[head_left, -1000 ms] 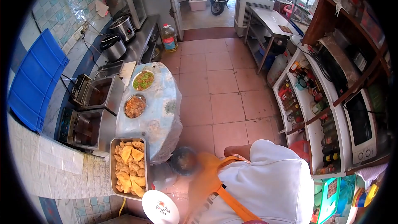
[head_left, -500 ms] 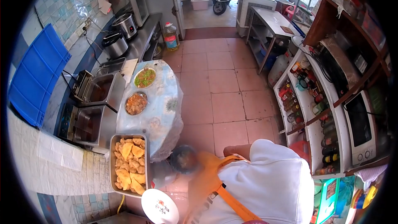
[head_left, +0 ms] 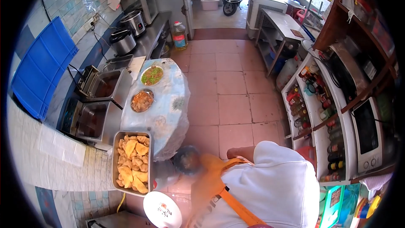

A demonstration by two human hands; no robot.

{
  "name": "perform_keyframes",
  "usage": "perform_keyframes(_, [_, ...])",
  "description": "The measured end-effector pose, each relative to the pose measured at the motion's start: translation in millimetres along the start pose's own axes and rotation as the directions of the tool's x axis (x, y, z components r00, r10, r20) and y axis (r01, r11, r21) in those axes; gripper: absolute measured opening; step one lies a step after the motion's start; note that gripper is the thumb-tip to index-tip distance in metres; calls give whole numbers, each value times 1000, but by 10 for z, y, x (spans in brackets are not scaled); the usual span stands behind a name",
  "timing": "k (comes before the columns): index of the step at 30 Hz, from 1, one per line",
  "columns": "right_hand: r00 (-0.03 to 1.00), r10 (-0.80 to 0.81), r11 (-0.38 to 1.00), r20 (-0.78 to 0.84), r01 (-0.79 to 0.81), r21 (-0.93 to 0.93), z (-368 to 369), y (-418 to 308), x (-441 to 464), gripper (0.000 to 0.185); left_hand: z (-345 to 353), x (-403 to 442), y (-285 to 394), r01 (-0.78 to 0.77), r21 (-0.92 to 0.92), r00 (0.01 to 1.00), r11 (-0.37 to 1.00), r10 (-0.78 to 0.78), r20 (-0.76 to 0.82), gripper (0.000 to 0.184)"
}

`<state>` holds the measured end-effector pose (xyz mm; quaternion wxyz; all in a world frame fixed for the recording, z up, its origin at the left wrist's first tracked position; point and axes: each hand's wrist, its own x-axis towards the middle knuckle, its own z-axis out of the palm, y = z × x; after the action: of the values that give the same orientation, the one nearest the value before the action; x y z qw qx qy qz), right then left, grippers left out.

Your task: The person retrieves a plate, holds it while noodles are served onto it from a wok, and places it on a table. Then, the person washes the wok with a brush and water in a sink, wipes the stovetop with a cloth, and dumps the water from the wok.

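Neither of my hands shows. Part of a bare arm point(head_left: 240, 153) appears beside my white shirt sleeve point(head_left: 272, 154), its hand hidden. At the bottom, against my orange apron point(head_left: 211, 177), is a white plate point(head_left: 162, 209) with red and dark print; what supports it is out of sight. Just beyond the plate, a deep metal tray point(head_left: 114, 156) holds golden fried pieces point(head_left: 134, 164), some flat and some lumpy. Farther off, a dish with green topping point(head_left: 152, 76) and a metal bowl of reddish-brown food point(head_left: 142, 101) sit on the cloth-covered table point(head_left: 171, 116).
Two fryers point(head_left: 93, 120) line the left wall, with cookers point(head_left: 133, 23) behind them. A dark bin point(head_left: 187, 160) stands beside the table. An oil jug point(head_left: 179, 36) is near the doorway. Bottle shelves point(head_left: 310, 97) and a microwave point(head_left: 367, 131) are on the right.
The view has shifted slightly, so the far part of the room appears a little more to the right. More of a person shows in the doorway. The plate stays nearly in place.
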<state>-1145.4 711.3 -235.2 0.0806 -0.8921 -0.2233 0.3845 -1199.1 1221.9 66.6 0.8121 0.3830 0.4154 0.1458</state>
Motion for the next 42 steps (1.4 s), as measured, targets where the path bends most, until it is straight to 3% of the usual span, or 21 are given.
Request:
perform_keyframes(16, [998, 51, 995, 39, -54, 78, -182, -319, 158, 28, -91, -221, 81, -75, -136, 994, 988, 62, -93, 50])
perform_keyframes(20, [998, 42, 996, 38, -44, 74, -249, -387, 226, 28, 32, -530, 200, -143, -260, 978, 955, 96, -185, 47])
perform_keyframes(21, [999, 39, 997, 38, -42, 72, -268, -404, 247, 28, 86, -599, 259, -110, -353, 973, 929, 28, -228, 47])
perform_keyframes(27, [1000, 13, 997, 18, -14, 79, -450, -600, 396, 29, -680, -251, 67, -214, -271, 951, 938, 137, -276, 54])
perform_keyframes(30, [1000, -17, 996, -7, 17, 87, -582, -689, 442, 29, -733, -155, 124, -155, -252, 975, 955, 107, -193, 59])
perform_keyframes(35, [976, -213, 971, -55, 217, 96, -789, -923, 569, 30, -1177, -488, 303, -158, -310, 963, 938, 76, -260, 64])
perform_keyframes(36, [963, -265, 959, -52, 269, 86, -857, -1028, 614, 30, -1118, -614, 361, -147, -412, 975, 899, 60, -215, 60])
perform_keyframes(37, [950, -312, 947, -33, 314, 75, -943, -1205, 644, 30, -1022, -733, 446, -181, -388, 966, 904, 89, -243, 62])
perform_keyframes(38, [941, -322, 946, 102, 324, 4, -1392, -1678, 462, 31, -536, -1095, 708, -202, -377, 924, 904, 48, -380, 63])
perform_keyframes(39, [972, -223, 972, 68, 217, 93, -1555, -1990, 371, 30, -836, -946, 643, -194, -348, 936, 917, 67, -345, 64])
perform_keyframes(40, [964, -263, 963, 23, 262, 59, -1772, -2290, 253, 26, -1149, -869, 541, -200, -431, 957, 880, 81, -277, 63])
perform_keyframes(41, [954, -299, 954, -35, 300, 23, -2046, -2608, 121, 23, -1178, -916, 581, -231, -437, 946, 869, 96, -310, 64])
perform_keyframes(42, [938, -346, 938, 8, 346, 5, -2075, -2730, 128, 24, -1167, -980, 620, -262, -444, 937, 857, 115, -331, 66])
